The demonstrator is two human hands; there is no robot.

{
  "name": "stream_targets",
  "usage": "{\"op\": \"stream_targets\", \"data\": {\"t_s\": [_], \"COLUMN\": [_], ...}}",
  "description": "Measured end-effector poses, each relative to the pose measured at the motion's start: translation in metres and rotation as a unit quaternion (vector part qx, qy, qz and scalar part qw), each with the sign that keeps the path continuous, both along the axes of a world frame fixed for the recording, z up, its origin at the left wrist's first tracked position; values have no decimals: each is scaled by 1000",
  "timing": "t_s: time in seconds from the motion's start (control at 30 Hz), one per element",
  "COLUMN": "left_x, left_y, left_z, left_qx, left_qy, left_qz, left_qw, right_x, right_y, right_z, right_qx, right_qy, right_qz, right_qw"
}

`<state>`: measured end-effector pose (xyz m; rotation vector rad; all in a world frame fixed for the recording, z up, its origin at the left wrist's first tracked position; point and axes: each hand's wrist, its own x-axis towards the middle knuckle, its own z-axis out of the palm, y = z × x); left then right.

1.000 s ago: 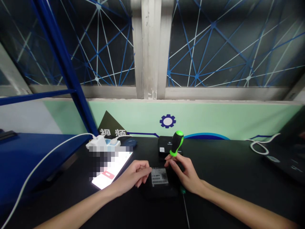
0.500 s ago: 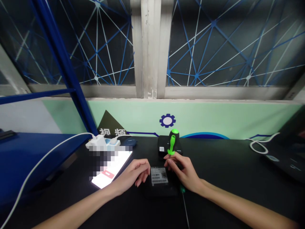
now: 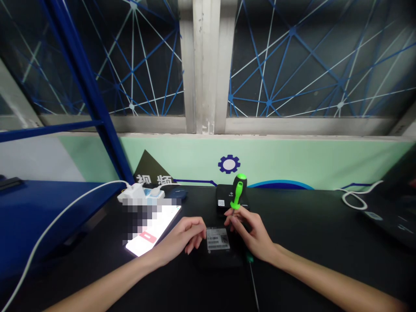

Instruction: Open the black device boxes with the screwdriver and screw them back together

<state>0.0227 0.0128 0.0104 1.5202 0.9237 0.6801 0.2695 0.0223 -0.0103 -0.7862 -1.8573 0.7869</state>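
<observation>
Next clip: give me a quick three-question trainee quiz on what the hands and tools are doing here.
1. True or false: the right hand holds the green-handled screwdriver tip-down on the small black box.
2. Which lies beside the left hand? A) lit phone B) mug C) keyboard
3. Fill in: a second screwdriver lies on the black table by the right ____.
Key: 1 true; 2 A; 3 wrist.

Bare forearms [image 3: 107, 284], bare left grip [image 3: 182, 240], right grip [image 3: 255, 238]
</observation>
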Motion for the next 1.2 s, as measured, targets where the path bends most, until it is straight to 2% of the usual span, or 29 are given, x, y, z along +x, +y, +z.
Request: {"op": "stream_targets", "data": {"t_s": [0.77,1.2], "left_x": [-2,-1], "left_y": [1,0], "left_z": [-2,-1], "left_qx": [-1,-2], "left_qy": [-6,-3], "left_qz": [-8,-4], "left_qw": [1000,1000], "right_x": [-3,-1], "right_y": [0,1], "right_z": [4,-1], "right_qx": [-9,10], "right_qy": [13,0], "right_qz": [-18,-37], "right_qw": [1000,999]}}
